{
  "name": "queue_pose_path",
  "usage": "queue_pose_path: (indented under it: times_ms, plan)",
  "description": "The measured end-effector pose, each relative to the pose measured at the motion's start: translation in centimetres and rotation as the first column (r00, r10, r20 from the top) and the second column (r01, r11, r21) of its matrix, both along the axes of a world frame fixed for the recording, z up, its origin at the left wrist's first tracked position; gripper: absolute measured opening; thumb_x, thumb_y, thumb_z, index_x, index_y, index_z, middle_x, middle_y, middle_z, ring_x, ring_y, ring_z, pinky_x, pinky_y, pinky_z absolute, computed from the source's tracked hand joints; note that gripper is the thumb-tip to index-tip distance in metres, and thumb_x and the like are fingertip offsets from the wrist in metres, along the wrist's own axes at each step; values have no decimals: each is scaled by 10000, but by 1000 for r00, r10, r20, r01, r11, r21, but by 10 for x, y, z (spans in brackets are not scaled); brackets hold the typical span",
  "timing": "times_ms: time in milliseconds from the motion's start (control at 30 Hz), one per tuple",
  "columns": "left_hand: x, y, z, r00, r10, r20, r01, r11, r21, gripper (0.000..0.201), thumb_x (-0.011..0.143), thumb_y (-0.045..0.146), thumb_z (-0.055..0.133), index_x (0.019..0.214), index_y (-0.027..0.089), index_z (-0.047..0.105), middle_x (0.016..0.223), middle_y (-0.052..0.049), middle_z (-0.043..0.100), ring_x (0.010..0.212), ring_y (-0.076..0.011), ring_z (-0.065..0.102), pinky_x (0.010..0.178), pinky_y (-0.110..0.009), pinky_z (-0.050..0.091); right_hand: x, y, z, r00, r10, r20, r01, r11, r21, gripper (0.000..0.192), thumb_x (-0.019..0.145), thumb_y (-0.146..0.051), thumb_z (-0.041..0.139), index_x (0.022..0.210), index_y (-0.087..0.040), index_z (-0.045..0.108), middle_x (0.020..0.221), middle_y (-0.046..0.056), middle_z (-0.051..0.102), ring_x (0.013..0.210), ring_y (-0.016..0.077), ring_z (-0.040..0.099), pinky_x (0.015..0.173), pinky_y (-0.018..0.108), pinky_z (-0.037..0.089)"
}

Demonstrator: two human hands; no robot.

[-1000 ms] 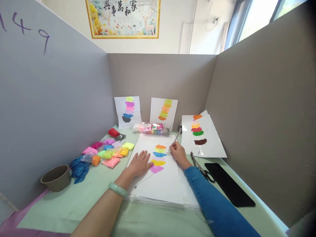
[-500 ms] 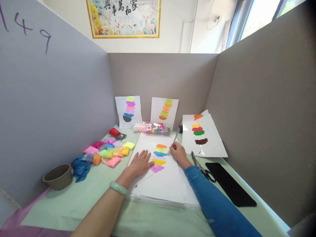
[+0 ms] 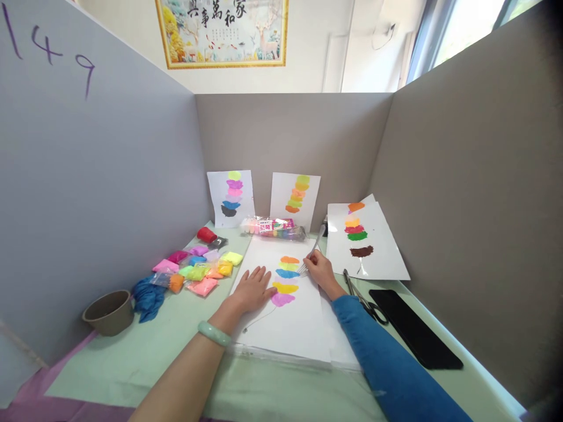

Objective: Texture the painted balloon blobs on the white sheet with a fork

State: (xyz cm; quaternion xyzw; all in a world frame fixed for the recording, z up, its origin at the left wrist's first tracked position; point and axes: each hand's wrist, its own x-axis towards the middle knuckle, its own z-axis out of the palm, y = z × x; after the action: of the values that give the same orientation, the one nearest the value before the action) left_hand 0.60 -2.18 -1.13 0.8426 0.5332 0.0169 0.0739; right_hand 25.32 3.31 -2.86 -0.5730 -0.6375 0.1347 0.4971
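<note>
A white sheet of paper (image 3: 290, 334) lies in front of me with a column of flat coloured patches, apparently soft clay: orange, yellow-green, blue (image 3: 288, 274), pale lilac, yellow (image 3: 285, 288) and purple (image 3: 282, 299). A thin line runs from the purple patch to a small dark mark lower left. My left hand (image 3: 253, 290) rests flat on the sheet, fingers spread, its thumb beside the yellow and purple patches. In my right hand (image 3: 323, 274) is a metal fork (image 3: 318, 239), handle pointing up and away, tines down at the right edge of the blue patch.
Small bags of coloured clay (image 3: 197, 272), a blue cloth-like bundle (image 3: 148, 299) and a bowl (image 3: 108, 313) are at left. Scissors (image 3: 367, 302) and a black flat object (image 3: 416, 328) lie right. Behind are a clear package (image 3: 275, 227) and patterned sheets (image 3: 369, 258).
The view has shifted slightly, so everything sits a little further right. Both hands and the fork hold nearly the same place over the sheet.
</note>
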Motion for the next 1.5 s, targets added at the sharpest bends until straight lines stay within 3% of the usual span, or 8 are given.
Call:
queue_pose_path:
  times_ms: [233,433,567,700,967,1133,1367,1500]
  plan:
    - [0,-3,1,1000,-10,15,9,999,32,663,954,556,245,1477,151,302,1562,-140,194,1450,-260,114,1152,-494,104,-4,-5,3,962,199,-187,-204,979,-4,147,724,-342,571,707,-215,499,524,-54,502,519,137,502,537,253,377]
    - [1,-14,11,992,-56,115,41,991,129,456,968,455,345,1357,272,494,1511,-89,342,1406,-257,252,1122,-494,215,-3,-16,-3,969,187,-160,-192,981,-15,159,744,-347,579,723,-203,514,532,-51,506,509,128,487,524,250,366]
    - [1,-16,17,976,-148,161,106,964,244,328,948,372,425,1131,292,685,1315,-64,547,1235,-242,451,1041,-391,361,-3,-19,-5,972,181,-149,-187,982,-26,157,748,-346,575,727,-200,524,535,-52,499,511,127,490,519,246,363]
    - [0,-16,19,971,-185,149,142,956,257,313,949,351,431,1054,308,722,1165,-53,623,1119,-236,508,963,-365,409,-3,-20,-4,975,171,-142,-179,983,-39,154,744,-340,576,714,-202,516,530,-54,497,511,128,491,524,248,362]
    - [-2,-13,15,971,-155,181,105,960,259,346,944,267,405,1189,262,649,1194,-48,639,1107,-225,535,950,-362,405,-3,-21,-1,973,168,-159,-178,983,-51,166,741,-346,578,704,-206,495,515,-59,494,510,129,488,528,251,361]
    - [-3,-10,11,965,-187,186,134,955,265,348,945,231,374,1091,244,690,1189,-54,640,1115,-217,533,967,-341,407,-4,-22,-1,970,177,-169,-187,981,-43,168,747,-355,579,722,-206,507,526,-56,502,517,133,494,533,255,362]
    - [-3,-12,9,992,-65,107,42,978,202,354,959,250,337,1225,227,571,1368,-82,512,1300,-233,404,1093,-453,295,-4,-19,-1,965,178,-193,-187,982,-26,173,750,-366,586,745,-205,522,537,-53,521,529,137,512,551,260,383]
    - [-3,-11,8,991,-41,127,16,982,190,334,951,269,361,1184,251,600,1367,-76,513,1285,-228,431,1105,-459,281,-4,-20,0,965,172,-197,-184,982,-45,185,740,-373,599,740,-204,525,527,-52,516,521,137,506,542,259,381]
